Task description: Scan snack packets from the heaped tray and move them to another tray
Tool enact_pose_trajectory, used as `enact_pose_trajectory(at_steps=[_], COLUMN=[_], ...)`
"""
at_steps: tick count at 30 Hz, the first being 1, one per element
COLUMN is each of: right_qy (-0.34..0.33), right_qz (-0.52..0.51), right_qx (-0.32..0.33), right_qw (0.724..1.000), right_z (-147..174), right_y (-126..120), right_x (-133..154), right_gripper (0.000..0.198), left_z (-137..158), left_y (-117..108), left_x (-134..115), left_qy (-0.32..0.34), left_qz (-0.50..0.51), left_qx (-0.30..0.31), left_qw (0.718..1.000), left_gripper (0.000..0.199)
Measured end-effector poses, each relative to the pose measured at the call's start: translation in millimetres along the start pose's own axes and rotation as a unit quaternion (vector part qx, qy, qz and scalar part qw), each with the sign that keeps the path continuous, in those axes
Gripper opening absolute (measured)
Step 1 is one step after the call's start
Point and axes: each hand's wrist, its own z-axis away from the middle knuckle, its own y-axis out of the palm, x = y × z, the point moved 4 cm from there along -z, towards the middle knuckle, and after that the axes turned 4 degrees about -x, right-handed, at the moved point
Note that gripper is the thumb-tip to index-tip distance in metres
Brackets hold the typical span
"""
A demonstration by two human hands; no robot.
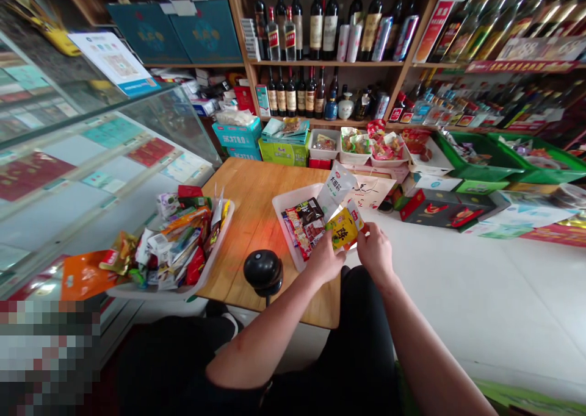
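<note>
Both of my hands hold a yellow snack packet (344, 228) over the near right corner of a white tray (280, 206). My left hand (326, 259) grips its lower left edge, and my right hand (376, 251) pinches its right side. The tray lies on a small wooden table (251, 208) and holds several dark and red snack packets (304, 224). A white packet (336, 190) leans at the tray's far side.
A second white tray (183, 245) piled with mixed packets overhangs the table's left edge. A black round knob (262, 272) stands at the near edge. A glass counter (91, 160) runs along the left. Bottle shelves (320, 32) and snack boxes (357, 144) line the back; green crates (499, 154) right.
</note>
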Motion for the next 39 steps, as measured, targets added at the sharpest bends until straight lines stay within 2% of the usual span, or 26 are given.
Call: enact_pose_trajectory(at_steps=[4,9,13,17,19,22,25,28,32,36,39], right_qy=[0.007,-0.042,-0.087,-0.13,-0.152,-0.181,-0.202,-0.211,-0.23,-0.262,-0.274], right_qz=[-0.012,-0.041,-0.083,-0.14,-0.166,-0.195,-0.213,-0.223,-0.229,-0.224,-0.217], right_qx=[-0.082,-0.144,-0.149,-0.101,-0.06,0.0,0.06,0.116,0.169,0.206,0.225], right_qw=[0.997,0.988,0.981,0.976,0.973,0.964,0.954,0.944,0.93,0.916,0.909], right_z=[4,8,15,28,36,49,65,82,105,122,132], right_y=[-17,-36,-41,-29,-19,-3,12,25,37,46,50], right_x=[5,36,72,115,137,169,199,225,251,269,277], right_gripper=[0.027,0.024,0.015,0.013,0.013,0.015,0.016,0.015,0.015,0.015,0.015], left_z=[18,48,74,98,109,122,131,133,125,115,111], left_y=[-11,-38,-76,-121,-145,-186,-231,-271,-300,-308,-312], left_x=[-7,-23,-44,-51,-43,-18,13,46,81,104,112], left_qy=[0.033,0.067,0.086,0.107,0.106,0.076,0.03,-0.004,-0.028,-0.048,-0.05], left_qz=[0.017,0.005,-0.002,-0.025,-0.038,-0.084,-0.167,-0.223,-0.274,-0.317,-0.334], left_qx=[-0.014,-0.03,-0.056,-0.117,-0.16,-0.25,-0.353,-0.412,-0.405,-0.36,-0.343], left_qw=[0.999,0.997,0.995,0.987,0.981,0.962,0.92,0.883,0.872,0.876,0.876], left_gripper=[0.063,0.062,0.057,0.048,0.045,0.039,0.033,0.032,0.027,0.025,0.025])
